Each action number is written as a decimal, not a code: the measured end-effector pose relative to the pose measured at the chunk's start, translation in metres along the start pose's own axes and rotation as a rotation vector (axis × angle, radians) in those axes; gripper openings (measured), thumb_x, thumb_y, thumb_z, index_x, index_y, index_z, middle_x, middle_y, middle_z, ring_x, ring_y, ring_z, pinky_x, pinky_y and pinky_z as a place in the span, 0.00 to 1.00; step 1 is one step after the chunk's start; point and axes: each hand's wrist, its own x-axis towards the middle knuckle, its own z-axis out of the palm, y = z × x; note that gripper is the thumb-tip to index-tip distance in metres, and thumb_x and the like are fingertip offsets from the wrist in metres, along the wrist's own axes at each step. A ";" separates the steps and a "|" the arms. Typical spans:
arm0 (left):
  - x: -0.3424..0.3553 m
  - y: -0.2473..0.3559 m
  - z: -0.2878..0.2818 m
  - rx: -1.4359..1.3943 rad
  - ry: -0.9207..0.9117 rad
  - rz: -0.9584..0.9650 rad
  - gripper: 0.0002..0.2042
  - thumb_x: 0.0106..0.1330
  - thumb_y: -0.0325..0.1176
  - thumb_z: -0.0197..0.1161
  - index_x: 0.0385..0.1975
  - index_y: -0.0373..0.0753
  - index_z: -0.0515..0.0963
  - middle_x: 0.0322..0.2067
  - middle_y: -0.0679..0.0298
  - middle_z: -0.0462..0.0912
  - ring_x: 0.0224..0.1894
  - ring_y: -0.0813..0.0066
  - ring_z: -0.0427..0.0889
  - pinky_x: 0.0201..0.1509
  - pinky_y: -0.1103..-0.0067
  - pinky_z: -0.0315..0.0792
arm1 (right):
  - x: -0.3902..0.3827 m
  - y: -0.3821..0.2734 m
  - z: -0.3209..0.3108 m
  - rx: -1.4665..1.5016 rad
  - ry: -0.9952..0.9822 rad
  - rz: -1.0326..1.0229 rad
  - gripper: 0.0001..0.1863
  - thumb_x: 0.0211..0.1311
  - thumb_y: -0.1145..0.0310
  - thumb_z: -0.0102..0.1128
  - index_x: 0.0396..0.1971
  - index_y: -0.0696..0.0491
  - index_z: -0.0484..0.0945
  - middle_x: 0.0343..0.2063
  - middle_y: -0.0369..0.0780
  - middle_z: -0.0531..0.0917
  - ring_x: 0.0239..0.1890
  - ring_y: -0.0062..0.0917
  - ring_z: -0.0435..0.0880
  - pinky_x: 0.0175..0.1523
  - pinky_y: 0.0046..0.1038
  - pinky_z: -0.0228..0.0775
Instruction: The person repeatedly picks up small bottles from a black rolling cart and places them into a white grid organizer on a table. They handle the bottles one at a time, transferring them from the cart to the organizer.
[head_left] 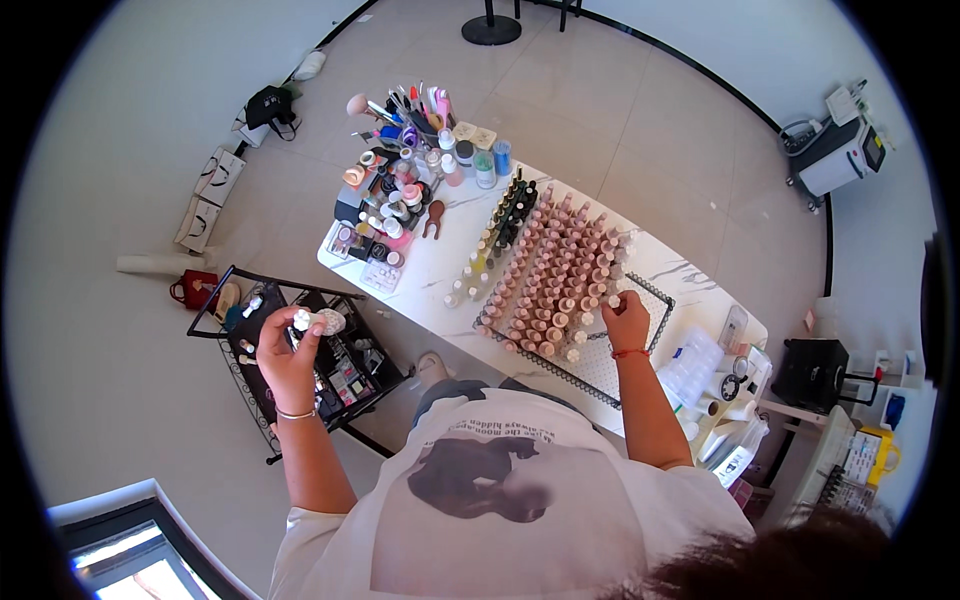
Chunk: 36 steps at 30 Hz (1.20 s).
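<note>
My left hand (288, 362) is raised over the cart, its fingers closed round a small bottle with a white, flower-shaped cap (303, 319). The paler, rounded body (331, 321) shows past the fingertips. My right hand (627, 324) is at the right edge of the rows of small pink bottles, thumb and fingers pinched on a small white-topped bottle (614, 301). Several pink-capped bottles (560, 265), which look like nail polish, stand in close rows on a tray with a dark lacy rim (655, 293). Dark-capped and yellowish bottles (480, 258) line their left side.
Cosmetic jars and bottles (395, 205) crowd the left end of the white marbled table (430, 300), beside a brush holder (425, 115). Clear plastic containers (690, 365) sit at its right end. A black cart (345, 370) stands left, a wheeled machine (840, 155) far right.
</note>
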 end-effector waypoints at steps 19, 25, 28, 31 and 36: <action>-0.029 0.093 0.103 0.205 -0.554 0.356 0.22 0.43 0.22 0.76 0.42 0.40 0.80 0.37 0.63 0.86 0.45 0.62 0.80 0.53 0.71 0.73 | -0.056 -0.217 -0.097 0.420 -0.553 -0.644 0.16 0.50 0.67 0.74 0.40 0.52 0.82 0.28 0.39 0.80 0.30 0.31 0.80 0.35 0.29 0.73; -0.038 0.113 0.133 0.181 -0.677 0.453 0.19 0.40 0.26 0.77 0.35 0.43 0.83 0.37 0.65 0.84 0.44 0.61 0.79 0.51 0.71 0.71 | -0.067 -0.232 -0.101 0.357 -0.552 -0.717 0.15 0.49 0.62 0.74 0.35 0.51 0.81 0.27 0.37 0.80 0.31 0.33 0.81 0.34 0.32 0.72; -0.044 0.110 0.141 0.100 -0.744 0.400 0.17 0.45 0.29 0.76 0.37 0.43 0.82 0.41 0.63 0.82 0.47 0.60 0.78 0.54 0.69 0.69 | -0.070 -0.217 -0.102 0.330 -0.530 -0.718 0.15 0.49 0.63 0.74 0.33 0.51 0.80 0.26 0.38 0.79 0.30 0.34 0.80 0.34 0.33 0.72; -0.054 0.101 0.150 0.034 -0.841 0.302 0.19 0.47 0.29 0.76 0.41 0.43 0.82 0.42 0.60 0.81 0.48 0.57 0.78 0.56 0.68 0.69 | -0.076 -0.208 -0.106 0.287 -0.559 -0.660 0.14 0.47 0.65 0.74 0.33 0.51 0.80 0.25 0.38 0.79 0.30 0.35 0.80 0.34 0.33 0.72; -0.057 0.106 0.150 0.009 -0.765 0.179 0.26 0.50 0.26 0.75 0.52 0.37 0.77 0.42 0.58 0.81 0.47 0.63 0.79 0.55 0.72 0.72 | -0.073 -0.177 -0.109 0.314 -0.373 -0.534 0.14 0.45 0.70 0.70 0.33 0.54 0.79 0.26 0.40 0.80 0.28 0.33 0.80 0.34 0.32 0.73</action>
